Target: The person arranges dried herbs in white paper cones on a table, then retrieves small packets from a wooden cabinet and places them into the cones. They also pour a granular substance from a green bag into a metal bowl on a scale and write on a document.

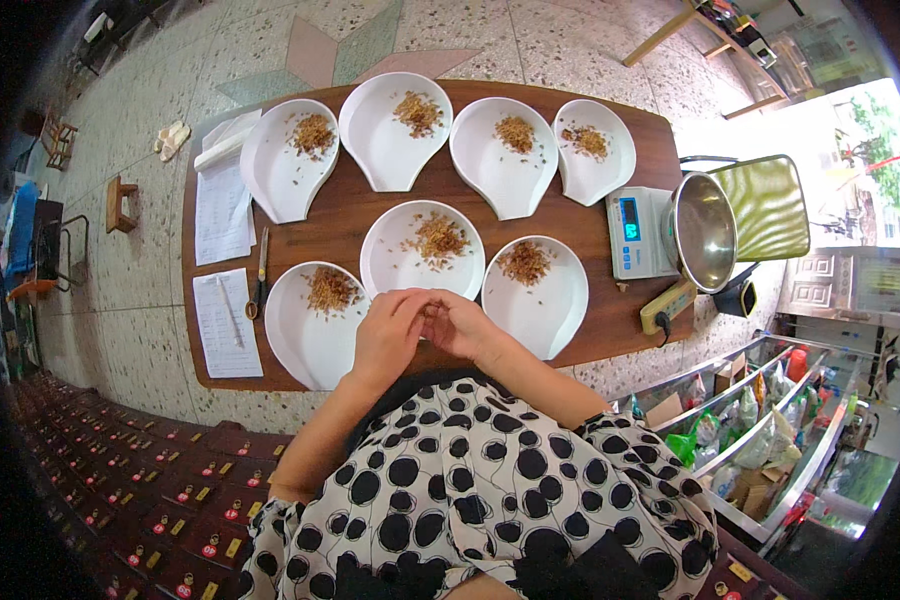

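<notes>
My left hand (392, 325) and my right hand (458, 326) meet at the near edge of the middle white teardrop-shaped tray (385, 262). The right hand is cupped and the left fingers curl over it. A little brown material shows between them, too small to make out. In that tray lies a loose pile of brown dried flakes (440, 240). To the left stands a similar tray (310, 345) with its own brown pile (331, 290), partly behind my left hand. On the right another tray (555, 310) holds a darker pile (525, 262).
Several like trays (280, 180) line the table's far side. On the right are a digital scale (630, 250), a steel bowl (708, 230) and a power strip (667, 307). Scissors (259, 275), papers (215, 330) and a pen (230, 310) lie left. Small drawers (150, 480) stand at lower left.
</notes>
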`<action>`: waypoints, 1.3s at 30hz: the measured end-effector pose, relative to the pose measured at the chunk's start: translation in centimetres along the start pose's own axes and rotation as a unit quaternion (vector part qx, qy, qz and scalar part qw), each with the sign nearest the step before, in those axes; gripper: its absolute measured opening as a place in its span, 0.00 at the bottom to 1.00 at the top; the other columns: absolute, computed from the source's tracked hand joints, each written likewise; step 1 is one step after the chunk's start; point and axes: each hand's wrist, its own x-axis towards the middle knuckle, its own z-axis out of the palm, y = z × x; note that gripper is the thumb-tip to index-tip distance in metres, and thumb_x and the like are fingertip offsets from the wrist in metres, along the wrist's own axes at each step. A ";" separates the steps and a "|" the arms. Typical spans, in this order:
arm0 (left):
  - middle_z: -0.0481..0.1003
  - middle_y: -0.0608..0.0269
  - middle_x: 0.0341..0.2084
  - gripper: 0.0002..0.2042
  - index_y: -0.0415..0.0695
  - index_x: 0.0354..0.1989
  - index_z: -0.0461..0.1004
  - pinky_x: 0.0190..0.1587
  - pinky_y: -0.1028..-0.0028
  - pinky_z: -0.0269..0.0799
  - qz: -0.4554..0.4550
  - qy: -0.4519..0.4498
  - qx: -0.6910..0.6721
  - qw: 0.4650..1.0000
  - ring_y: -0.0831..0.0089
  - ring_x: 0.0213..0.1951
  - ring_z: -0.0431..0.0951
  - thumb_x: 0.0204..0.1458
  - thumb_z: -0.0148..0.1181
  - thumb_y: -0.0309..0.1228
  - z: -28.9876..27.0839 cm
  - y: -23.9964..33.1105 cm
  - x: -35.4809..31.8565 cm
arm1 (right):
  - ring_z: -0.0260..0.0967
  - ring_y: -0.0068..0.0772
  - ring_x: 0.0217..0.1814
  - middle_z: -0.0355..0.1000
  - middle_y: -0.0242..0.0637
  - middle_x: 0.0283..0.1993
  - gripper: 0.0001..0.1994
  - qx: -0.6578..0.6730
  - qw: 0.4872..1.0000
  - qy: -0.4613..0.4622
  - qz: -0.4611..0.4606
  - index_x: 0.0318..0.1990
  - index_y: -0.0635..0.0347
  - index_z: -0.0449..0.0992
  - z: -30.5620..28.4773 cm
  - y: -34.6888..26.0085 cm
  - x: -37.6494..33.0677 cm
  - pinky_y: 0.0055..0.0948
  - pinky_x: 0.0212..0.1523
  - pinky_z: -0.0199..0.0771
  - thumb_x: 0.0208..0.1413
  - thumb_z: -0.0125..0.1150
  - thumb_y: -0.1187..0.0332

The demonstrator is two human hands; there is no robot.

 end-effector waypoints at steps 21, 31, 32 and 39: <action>0.67 0.55 0.36 0.15 0.39 0.42 0.68 0.34 0.72 0.68 -0.343 0.199 0.018 0.918 0.65 0.34 0.70 0.42 0.54 0.20 -5.8 -6.7 -16.9 | 0.61 0.27 0.48 0.62 0.34 0.51 0.23 -0.439 0.738 0.202 -0.471 0.55 0.61 0.60 2.6 -12.6 6.8 0.20 0.46 0.60 0.48 0.49 0.69; 0.59 0.49 0.52 0.25 0.38 0.49 0.63 0.52 0.60 0.58 -0.250 0.094 0.205 0.942 0.51 0.53 0.59 0.38 0.58 0.24 -14.1 -17.7 -24.7 | 0.59 0.47 0.50 0.62 0.46 0.45 0.16 -0.754 0.415 -0.163 -0.482 0.42 0.62 0.69 17.1 12.5 13.4 0.37 0.50 0.61 0.41 0.55 0.75; 0.59 0.50 0.52 0.25 0.38 0.49 0.63 0.52 0.60 0.58 -0.249 0.080 0.207 0.943 0.52 0.53 0.59 0.37 0.58 0.25 -14.9 -18.1 -25.1 | 0.61 0.47 0.47 0.62 0.46 0.44 0.15 -0.775 0.392 -0.176 -0.465 0.42 0.61 0.69 17.7 14.4 15.0 0.38 0.46 0.63 0.42 0.54 0.74; 0.62 0.55 0.50 0.22 0.39 0.43 0.67 0.50 0.62 0.62 -0.236 0.012 0.209 0.949 0.56 0.51 0.61 0.35 0.61 0.26 -17.5 -22.1 -25.1 | 0.68 0.44 0.38 0.63 0.44 0.42 0.09 -0.910 0.142 -0.148 -0.360 0.37 0.54 0.70 22.8 19.1 23.6 0.38 0.32 0.71 0.46 0.48 0.72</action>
